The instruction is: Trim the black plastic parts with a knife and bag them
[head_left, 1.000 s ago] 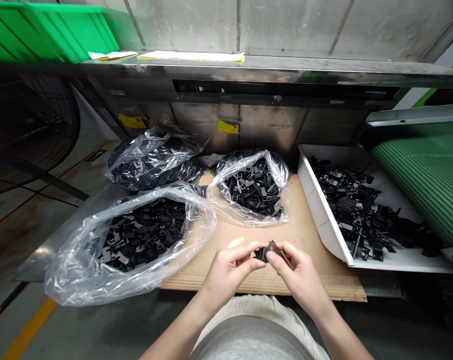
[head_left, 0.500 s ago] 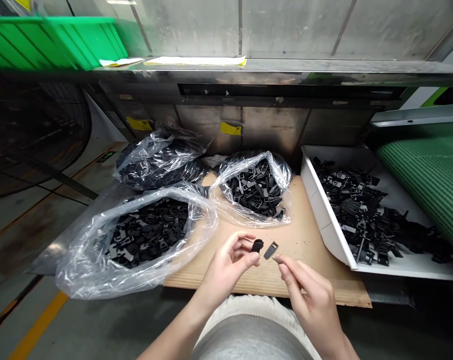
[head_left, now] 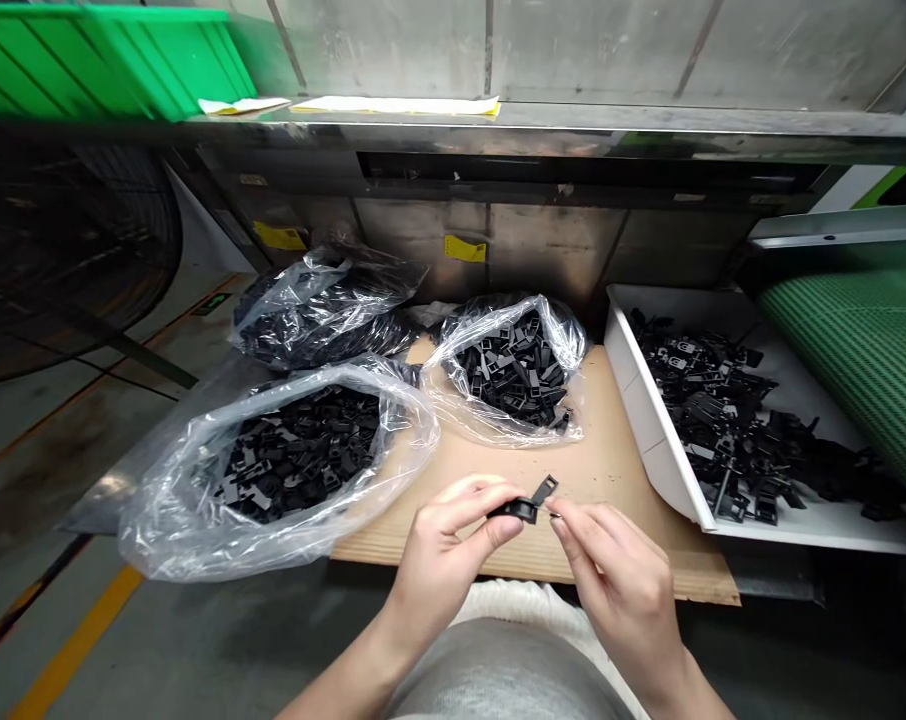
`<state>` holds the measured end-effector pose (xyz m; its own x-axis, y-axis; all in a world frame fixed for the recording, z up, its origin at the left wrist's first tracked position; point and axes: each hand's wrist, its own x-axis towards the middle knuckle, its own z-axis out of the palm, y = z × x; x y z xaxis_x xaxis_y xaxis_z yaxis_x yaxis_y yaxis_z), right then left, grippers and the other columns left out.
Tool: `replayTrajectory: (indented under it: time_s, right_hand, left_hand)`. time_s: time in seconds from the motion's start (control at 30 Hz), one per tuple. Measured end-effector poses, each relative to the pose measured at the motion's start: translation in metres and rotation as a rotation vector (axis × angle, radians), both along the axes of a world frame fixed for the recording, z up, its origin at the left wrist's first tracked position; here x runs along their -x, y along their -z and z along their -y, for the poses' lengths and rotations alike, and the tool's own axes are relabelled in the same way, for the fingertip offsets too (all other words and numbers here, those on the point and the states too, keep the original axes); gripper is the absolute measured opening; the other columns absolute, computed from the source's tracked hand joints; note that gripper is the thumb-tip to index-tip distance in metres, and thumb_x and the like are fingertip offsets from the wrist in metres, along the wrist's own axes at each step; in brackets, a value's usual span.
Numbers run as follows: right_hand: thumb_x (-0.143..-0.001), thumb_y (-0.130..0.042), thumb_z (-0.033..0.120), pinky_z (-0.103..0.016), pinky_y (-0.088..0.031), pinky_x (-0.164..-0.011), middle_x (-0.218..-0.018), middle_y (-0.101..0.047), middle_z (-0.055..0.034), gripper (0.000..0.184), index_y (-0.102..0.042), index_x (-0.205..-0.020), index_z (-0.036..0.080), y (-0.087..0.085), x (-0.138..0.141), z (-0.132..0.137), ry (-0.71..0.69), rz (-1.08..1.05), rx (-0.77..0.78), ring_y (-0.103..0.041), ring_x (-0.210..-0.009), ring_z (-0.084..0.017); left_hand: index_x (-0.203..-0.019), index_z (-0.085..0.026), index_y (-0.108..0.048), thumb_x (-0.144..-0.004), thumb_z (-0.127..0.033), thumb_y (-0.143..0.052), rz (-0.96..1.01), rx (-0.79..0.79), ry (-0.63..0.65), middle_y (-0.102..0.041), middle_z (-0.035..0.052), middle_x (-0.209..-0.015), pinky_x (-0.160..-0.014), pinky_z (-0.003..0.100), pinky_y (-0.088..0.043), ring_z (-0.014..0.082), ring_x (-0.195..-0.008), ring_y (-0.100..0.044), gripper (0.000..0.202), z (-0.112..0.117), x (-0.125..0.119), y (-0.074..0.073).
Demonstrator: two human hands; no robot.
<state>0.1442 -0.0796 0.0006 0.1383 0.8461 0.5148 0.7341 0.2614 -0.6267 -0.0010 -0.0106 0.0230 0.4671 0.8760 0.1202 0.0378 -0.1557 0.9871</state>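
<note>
My left hand (head_left: 449, 560) pinches a small black plastic part (head_left: 523, 510) between thumb and fingers, and a flat black tab (head_left: 544, 490) sticks up from it. My right hand (head_left: 618, 575) is just to the right, with thumb and forefinger closed together beside the tab. Something tiny may lie between those fingertips, but it is too small to tell. Both hands are held just above a cardboard sheet (head_left: 603, 480). Several black plastic parts fill the clear plastic bags (head_left: 415, 425) (head_left: 565, 340) nearest my hands.
A third bag of black parts (head_left: 325, 300) lies behind them. To the right, a white tray (head_left: 655, 440) holds loose black parts, beside a green mesh belt (head_left: 858, 370). A steel shelf (head_left: 498, 125) with a green crate (head_left: 108, 60) runs overhead. A floor fan (head_left: 63, 250) stands left.
My hands were together, then apart with the tab separate from the black part. Now my right hand has come back toward my left, and the tab stands joined to the part.
</note>
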Motion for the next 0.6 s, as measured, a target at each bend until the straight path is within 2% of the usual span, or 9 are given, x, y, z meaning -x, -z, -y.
replayTrajectory:
  time_s: [0.13,0.23,0.37,0.43,0.5,0.6]
  right_hand:
    - [-0.083,-0.044,0.013,-0.022,-0.044,-0.058,-0.066,-0.058,-0.0015,0.020,-0.061,-0.092,0.018,-0.006,0.003,0.000,-0.102,-0.214,0.173,-0.055,-0.059,-0.013]
    - [-0.084,-0.044,0.016,-0.020,-0.042,-0.057,-0.065,-0.056,-0.0002,0.018,-0.062,-0.084,0.019,-0.010,0.003,0.001,-0.174,-0.304,0.243,-0.053,-0.058,-0.012]
    - [-0.084,-0.044,0.019,-0.020,-0.040,-0.056,-0.066,-0.055,-0.0005,0.016,-0.060,-0.082,0.018,-0.012,0.003,0.003,-0.199,-0.379,0.307,-0.050,-0.058,-0.011]
    - [-0.085,-0.044,0.023,-0.020,-0.036,-0.051,-0.059,-0.049,0.0011,0.019,-0.060,-0.078,0.016,-0.013,0.001,0.001,-0.230,-0.490,0.416,-0.045,-0.053,-0.009]
    - [-0.085,-0.043,0.030,-0.019,-0.030,-0.043,-0.050,-0.041,0.0040,0.025,-0.060,-0.075,0.015,-0.012,-0.003,-0.002,-0.346,-0.696,0.598,-0.036,-0.044,-0.006]
    - [-0.083,-0.046,0.037,-0.016,-0.020,-0.034,-0.042,-0.038,0.0066,0.030,-0.061,-0.076,0.013,-0.008,-0.010,-0.007,-0.624,-1.068,0.835,-0.024,-0.033,-0.002]
  left_hand:
    - [-0.084,-0.023,-0.068,-0.073,-0.009,-0.061,0.031,-0.012,0.017,-0.064,-0.0006,-0.087,-0.078,0.018,-0.043,0.0125,-0.086,-0.057,0.019,-0.001,0.003,0.001]
    - [-0.086,-0.024,-0.068,-0.074,-0.009,-0.060,0.025,-0.034,0.041,-0.064,-0.0005,-0.088,-0.078,0.018,-0.043,0.0127,-0.087,-0.057,0.021,-0.002,0.005,0.001]
    - [-0.087,-0.023,-0.068,-0.074,-0.009,-0.060,0.003,-0.072,0.070,-0.064,0.0007,-0.089,-0.078,0.018,-0.043,0.0133,-0.086,-0.057,0.020,-0.004,0.006,-0.001]
    - [-0.087,-0.023,-0.068,-0.075,-0.009,-0.059,-0.004,-0.088,0.091,-0.064,0.0011,-0.089,-0.078,0.018,-0.043,0.0132,-0.086,-0.058,0.020,-0.005,0.007,-0.002]
    - [-0.088,-0.022,-0.068,-0.075,-0.009,-0.058,-0.014,-0.108,0.120,-0.063,0.0017,-0.090,-0.078,0.018,-0.043,0.0132,-0.086,-0.058,0.021,-0.007,0.007,-0.002]
    - [-0.088,-0.020,-0.068,-0.075,-0.008,-0.058,-0.026,-0.130,0.143,-0.063,0.0025,-0.090,-0.077,0.018,-0.043,0.0132,-0.085,-0.058,0.019,-0.009,0.006,-0.003]
